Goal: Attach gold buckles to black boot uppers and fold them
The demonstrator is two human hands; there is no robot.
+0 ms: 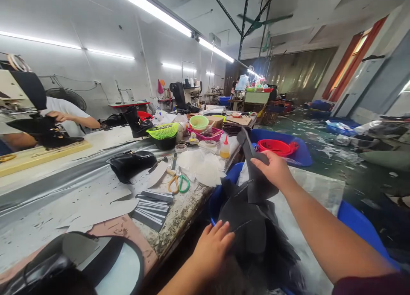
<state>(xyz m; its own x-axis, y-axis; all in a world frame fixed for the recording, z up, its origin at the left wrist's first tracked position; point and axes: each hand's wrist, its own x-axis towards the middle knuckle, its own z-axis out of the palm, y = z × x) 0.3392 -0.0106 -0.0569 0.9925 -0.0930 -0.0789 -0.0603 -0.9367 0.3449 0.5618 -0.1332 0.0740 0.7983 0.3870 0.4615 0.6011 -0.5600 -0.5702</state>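
My right hand (274, 170) pinches a dark, flat cut piece (256, 188), perhaps leather or fabric, and its narrow end stands up above the fingers. Under it lies a pile of similar black pieces (245, 231), some with a pale stitched line. They rest over a blue tub (215, 203) beside the bench. At the pile's left edge is my left hand (213, 248), fingers stretched out with nothing in them. Whether it touches the pieces I cannot tell. Black-and-white strips (153, 209) and scissors with orange and green handles (179, 183) lie on the worn bench (179, 209).
A black boot (133, 162) lies on the bench, near a glue bottle (224, 149) and a green basket (164, 132). Bottom left is a black machine part or boot, unclear. A co-worker's arm (78, 118) is at a sewing machine (19, 90). A red basin (275, 147) sits right.
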